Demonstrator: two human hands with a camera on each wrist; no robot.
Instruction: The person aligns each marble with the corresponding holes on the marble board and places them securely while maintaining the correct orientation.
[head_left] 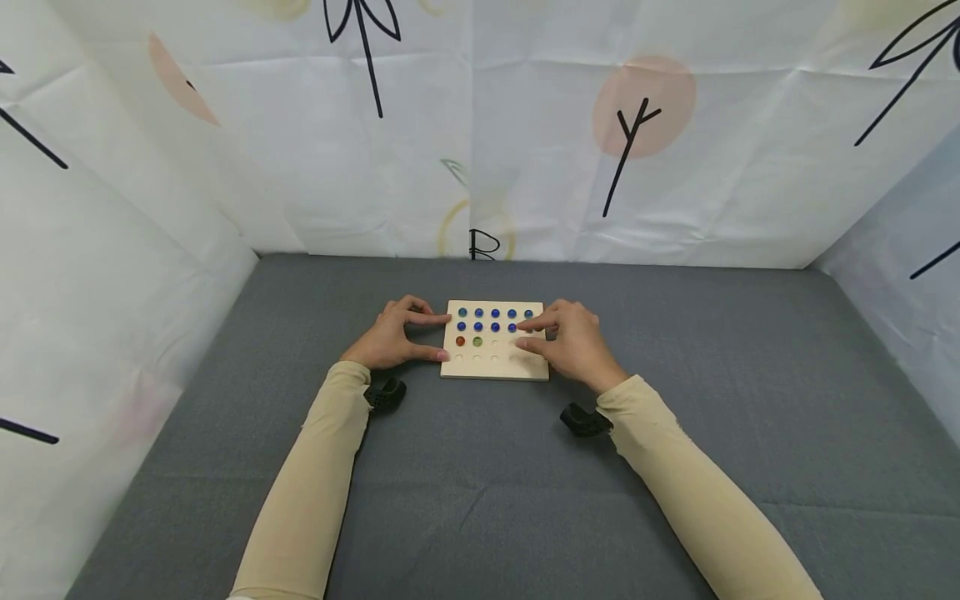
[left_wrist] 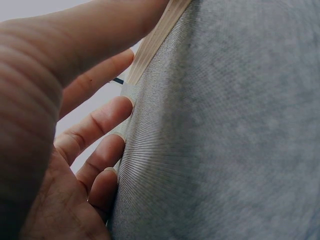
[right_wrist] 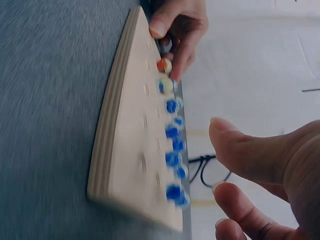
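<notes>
A light wooden board (head_left: 495, 372) with rows of round holes lies on the grey cloth between the hands. Blue marbles (head_left: 478, 313) fill its two far rows, the far-row ones at the ends looking more teal. In the third row sit a red marble (head_left: 460, 341) and a green marble (head_left: 477, 341) at the left. My left hand (head_left: 392, 337) touches the board's left edge with outstretched thumb and index finger. Over the board's right part hovers my right hand (head_left: 573, 340), thumb and fingers apart and nothing visible between them in the right wrist view.
Grey cloth (head_left: 465, 483) covers the table on all sides of the board. White printed fabric (head_left: 540, 167) hangs behind the table and along both sides. A black band (head_left: 385, 394) is on the left wrist, another black band (head_left: 585, 420) on the right.
</notes>
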